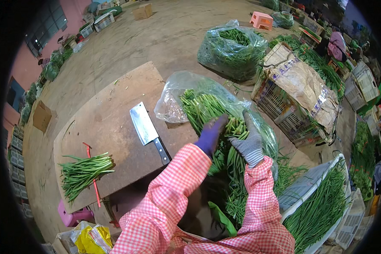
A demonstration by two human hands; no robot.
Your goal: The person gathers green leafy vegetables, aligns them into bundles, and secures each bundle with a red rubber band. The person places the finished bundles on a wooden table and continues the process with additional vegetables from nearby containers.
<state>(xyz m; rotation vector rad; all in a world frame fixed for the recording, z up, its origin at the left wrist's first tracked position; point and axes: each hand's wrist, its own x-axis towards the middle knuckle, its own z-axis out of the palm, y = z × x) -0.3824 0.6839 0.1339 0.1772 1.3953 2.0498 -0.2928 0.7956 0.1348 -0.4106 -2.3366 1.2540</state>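
My left hand [212,134], in a purple glove, and my right hand [249,143], in a grey striped glove, close from both sides on a bunch of green leafy stalks [236,127], its cut ends pointing up. Its leaves hang down between my forearms. Beyond it, more of these stalks [200,103] lie in a clear plastic bag [173,103] over the corner of a wooden board [104,111]. A cleaver [143,122] with a black handle rests on the board, left of my hands. Farther left, a smaller bunch [85,174] lies across a red tie [96,192].
At the right stands a white crate [304,190] of long green leaves. A sack-covered plastic crate [282,111] and a full plastic bag [233,52] are beyond the board. A purple stool [73,216] and a yellow bag [95,238] lie at lower left.
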